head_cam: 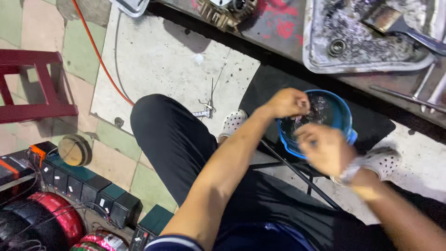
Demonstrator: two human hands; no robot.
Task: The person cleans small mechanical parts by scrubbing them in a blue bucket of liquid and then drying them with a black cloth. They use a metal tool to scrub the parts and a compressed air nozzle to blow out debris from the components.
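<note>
Stool (32, 88), dark red, far left on tiled floor (116, 139); orange cable (100, 60) runs past it. Lower left: row of black battery blocks (88, 186), red wire coils (55, 218). Small clamp-like metal tool (204, 111) on pale slab ahead of knee. Left hand (289, 102) clenched at rim of blue bowl (341, 116), fingers pinched on sth small — can't tell what. Bowl sits on floor btw person's feet, holds wet, glistening contents. Right hand (325, 148) blurred, just over bowl's near edge; grip can't tell. Judgement: bowl prob. light plastic, stiff, slippery when wet; liquid would slosh — best held by rim, both sides, kept level. Upper right: grimy metal tray (316, 51) w/ bearing on tabletop.
</note>
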